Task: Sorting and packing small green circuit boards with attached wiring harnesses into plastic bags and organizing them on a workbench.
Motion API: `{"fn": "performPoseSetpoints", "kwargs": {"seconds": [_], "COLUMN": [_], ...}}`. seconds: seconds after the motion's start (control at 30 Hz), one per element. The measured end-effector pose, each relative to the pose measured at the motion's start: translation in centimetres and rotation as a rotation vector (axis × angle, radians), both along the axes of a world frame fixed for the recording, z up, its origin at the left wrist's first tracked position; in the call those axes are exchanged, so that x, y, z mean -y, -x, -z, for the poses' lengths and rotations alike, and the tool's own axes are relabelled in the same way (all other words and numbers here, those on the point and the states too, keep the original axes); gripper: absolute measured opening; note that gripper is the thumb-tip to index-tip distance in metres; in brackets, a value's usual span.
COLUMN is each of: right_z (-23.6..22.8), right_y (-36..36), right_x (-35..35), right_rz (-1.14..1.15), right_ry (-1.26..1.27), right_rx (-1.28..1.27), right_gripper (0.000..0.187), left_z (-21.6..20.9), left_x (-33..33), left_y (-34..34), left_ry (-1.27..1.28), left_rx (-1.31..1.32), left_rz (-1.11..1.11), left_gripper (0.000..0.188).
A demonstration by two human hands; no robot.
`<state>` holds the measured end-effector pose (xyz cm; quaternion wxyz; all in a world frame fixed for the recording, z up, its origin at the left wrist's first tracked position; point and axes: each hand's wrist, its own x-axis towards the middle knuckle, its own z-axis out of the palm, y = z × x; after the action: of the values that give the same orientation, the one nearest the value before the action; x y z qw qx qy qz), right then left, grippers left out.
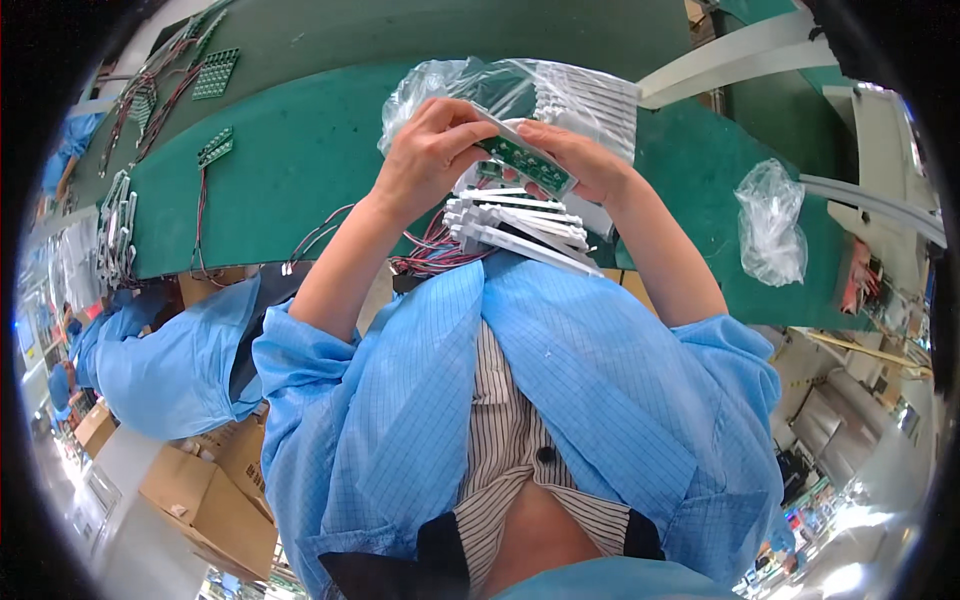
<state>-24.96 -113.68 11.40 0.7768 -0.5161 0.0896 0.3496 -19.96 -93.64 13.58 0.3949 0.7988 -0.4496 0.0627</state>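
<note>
A green circuit board with a pale, whitish edge is held tilted above the bench between my two hands. My left hand pinches its upper left end between thumb and fingers. Around the right side of the same board my right hand is closed, its fingertips partly hidden beneath. Just below lies a pile of white plastic strips, some crossing each other. Red and black wires bunch at the pile's left side. Behind my hands, a row of similar white strips lies partly under clear plastic film.
The green bench runs across the view. A small wired board and a green board panel lie to the left. A crumpled clear bag sits at right. Cardboard boxes and a co-worker's blue sleeve are lower left.
</note>
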Motion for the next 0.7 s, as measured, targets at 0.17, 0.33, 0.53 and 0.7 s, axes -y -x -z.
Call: {"fn": "performPoseSetpoints", "kwargs": {"seconds": [0.17,0.33,0.53,0.7], "right_z": [0.1,0.6,0.3,-1.1], "right_y": [0.6,0.7,0.4,0.2], "right_x": [-0.7,-0.8,-1.1,-1.7], "right_rz": [0.066,0.016,0.079,0.067], "right_ry": [-0.033,0.024,0.180,0.189], "right_rx": [-0.024,0.005,0.062,0.062], "right_gripper": [0.035,0.037,0.038,0.037], "left_z": [0.3,-0.1,-0.8,-1.2], "left_x": [-0.1,-0.3,-0.6,-0.7], "left_y": [0.4,0.9,1.0,0.9], "left_ry": [-0.039,-0.066,-0.156,-0.169], "left_rx": [0.035,0.071,0.145,0.135], "left_rz": [0.019,0.026,-0.023,-0.060], "left_gripper": [0.026,0.024,0.024,0.024]}}
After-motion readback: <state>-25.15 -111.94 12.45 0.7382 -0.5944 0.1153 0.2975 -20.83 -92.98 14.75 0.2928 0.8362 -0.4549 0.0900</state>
